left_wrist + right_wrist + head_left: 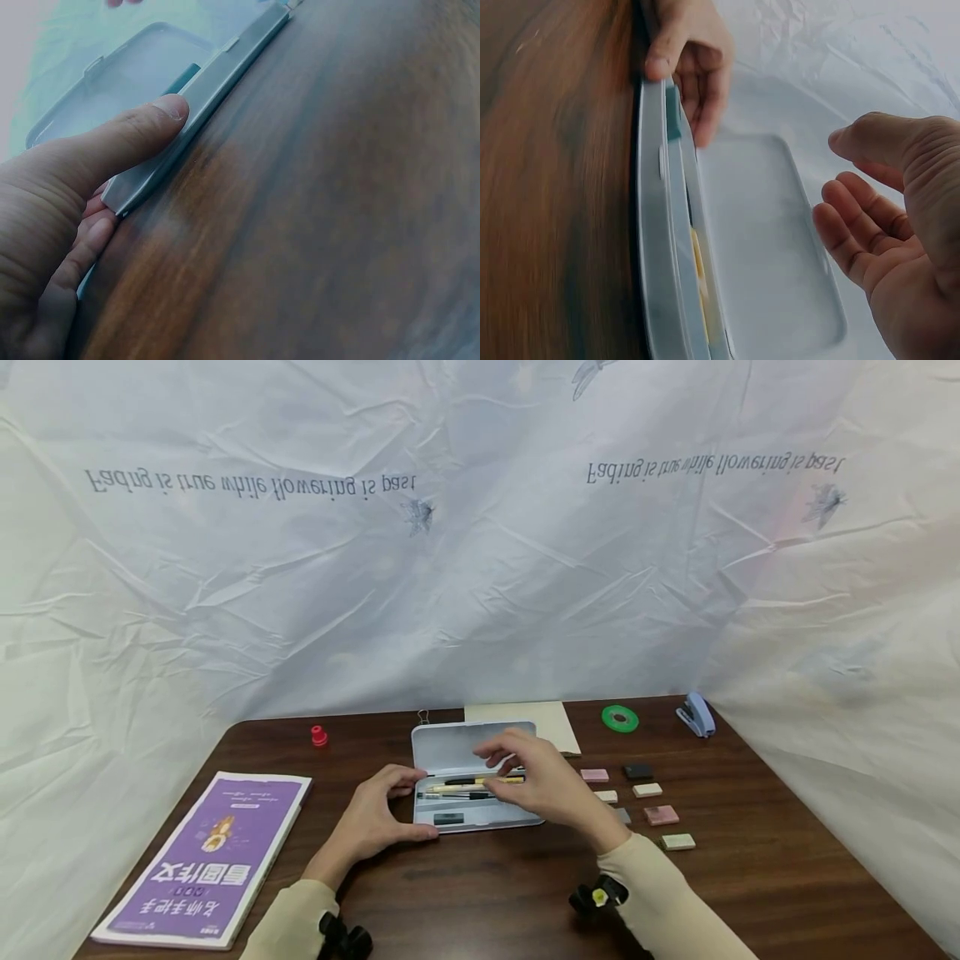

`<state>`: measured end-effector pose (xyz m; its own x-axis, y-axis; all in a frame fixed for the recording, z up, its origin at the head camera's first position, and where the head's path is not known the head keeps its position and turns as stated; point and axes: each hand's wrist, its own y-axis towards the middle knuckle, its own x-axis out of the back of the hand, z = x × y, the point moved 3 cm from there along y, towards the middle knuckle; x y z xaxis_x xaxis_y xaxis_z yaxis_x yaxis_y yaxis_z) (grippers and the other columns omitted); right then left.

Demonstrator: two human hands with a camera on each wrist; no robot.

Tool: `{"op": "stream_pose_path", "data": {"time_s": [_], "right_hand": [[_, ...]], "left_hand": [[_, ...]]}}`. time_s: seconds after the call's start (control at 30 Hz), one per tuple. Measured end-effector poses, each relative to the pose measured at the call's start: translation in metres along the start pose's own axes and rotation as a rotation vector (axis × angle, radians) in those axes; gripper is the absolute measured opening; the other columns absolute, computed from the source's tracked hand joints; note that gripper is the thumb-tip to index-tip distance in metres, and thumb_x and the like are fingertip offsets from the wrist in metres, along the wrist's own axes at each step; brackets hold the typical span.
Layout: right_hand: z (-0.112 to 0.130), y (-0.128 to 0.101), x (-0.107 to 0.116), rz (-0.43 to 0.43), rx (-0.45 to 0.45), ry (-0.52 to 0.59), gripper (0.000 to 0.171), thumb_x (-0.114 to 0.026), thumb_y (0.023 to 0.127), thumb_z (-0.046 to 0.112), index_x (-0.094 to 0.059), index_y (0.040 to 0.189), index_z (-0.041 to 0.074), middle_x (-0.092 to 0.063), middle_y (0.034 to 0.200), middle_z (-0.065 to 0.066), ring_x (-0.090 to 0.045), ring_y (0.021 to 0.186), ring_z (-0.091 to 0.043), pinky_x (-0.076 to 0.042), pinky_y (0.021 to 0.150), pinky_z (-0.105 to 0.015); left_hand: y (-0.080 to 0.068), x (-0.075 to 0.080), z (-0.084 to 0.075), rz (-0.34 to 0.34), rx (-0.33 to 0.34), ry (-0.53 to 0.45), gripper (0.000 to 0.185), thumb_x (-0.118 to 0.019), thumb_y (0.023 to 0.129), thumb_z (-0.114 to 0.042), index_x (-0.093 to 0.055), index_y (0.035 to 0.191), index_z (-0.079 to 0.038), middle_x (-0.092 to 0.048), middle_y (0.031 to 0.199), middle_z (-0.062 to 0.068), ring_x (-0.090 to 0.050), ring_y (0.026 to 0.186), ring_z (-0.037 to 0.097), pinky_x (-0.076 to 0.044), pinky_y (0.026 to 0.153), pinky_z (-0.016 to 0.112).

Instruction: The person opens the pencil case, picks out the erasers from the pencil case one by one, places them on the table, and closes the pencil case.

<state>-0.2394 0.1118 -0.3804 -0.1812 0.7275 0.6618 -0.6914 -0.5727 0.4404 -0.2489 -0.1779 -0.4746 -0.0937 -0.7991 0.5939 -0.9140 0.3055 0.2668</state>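
The open pencil case [474,789] lies long axis left-to-right on the table [750,877], its left end held in the left hand's [375,822] grip, while the right hand [543,785] hovers released, fingers loose, directly above its tray, lid [468,743] beyond.

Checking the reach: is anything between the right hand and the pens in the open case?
Nothing visible: the right hand hovers empty over the pens in the open pencil case, which the left hand steadies.

The head camera looks forward and down from well back; both wrist cameras sit close at table level, perhaps blurred, sharing the pencil case [474,777] toward twelve o'clock.
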Motion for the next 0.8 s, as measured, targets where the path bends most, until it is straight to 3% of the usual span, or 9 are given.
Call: {"op": "stream_pose_path", "data": {"time_s": [0.17,0.37,0.53,0.8], "right_hand": [[0.002,0.012,-0.021,0.089,-0.005,0.034,0.04,-0.084,0.098,0.003,-0.072,0.136,0.004,-0.073,0.129,-0.015,-0.076,0.111,-0.034,-0.068,0.097,-0.039],[-0.001,0.016,-0.045,0.178,0.012,0.026,0.034,-0.083,0.1,0.003,-0.074,0.133,0.001,-0.074,0.124,-0.016,-0.076,0.109,-0.028,-0.067,0.097,-0.035],[-0.006,0.014,-0.06,0.239,-0.016,-0.014,0.03,-0.083,0.1,0.005,-0.077,0.13,0.001,-0.076,0.121,-0.01,-0.077,0.108,-0.021,-0.066,0.096,-0.031],[-0.011,0.012,-0.071,0.31,-0.056,-0.131,0.021,-0.077,0.107,0.013,-0.081,0.128,0.014,-0.077,0.123,0.004,-0.07,0.113,-0.006,-0.061,0.101,-0.029]], "left_hand": [[0.0,0.0,0.0,0.004,-0.008,-0.007,0.087,-0.109,0.07,-0.046,-0.072,0.142,-0.015,-0.069,0.14,-0.002,-0.071,0.127,0.022,-0.061,0.112,0.046],[0.001,0.0,-0.001,0.006,-0.017,-0.003,0.087,-0.108,0.071,-0.048,-0.071,0.142,-0.015,-0.069,0.141,-0.002,-0.071,0.128,0.022,-0.061,0.112,0.045],[0.001,0.001,-0.002,0.004,-0.022,0.007,0.087,-0.108,0.071,-0.048,-0.071,0.143,-0.015,-0.069,0.141,-0.001,-0.071,0.127,0.023,-0.061,0.112,0.045],[0.0,0.002,-0.002,-0.001,-0.015,0.01,0.087,-0.108,0.071,-0.047,-0.072,0.143,-0.016,-0.069,0.14,-0.002,-0.071,0.127,0.021,-0.061,0.111,0.044]]}}
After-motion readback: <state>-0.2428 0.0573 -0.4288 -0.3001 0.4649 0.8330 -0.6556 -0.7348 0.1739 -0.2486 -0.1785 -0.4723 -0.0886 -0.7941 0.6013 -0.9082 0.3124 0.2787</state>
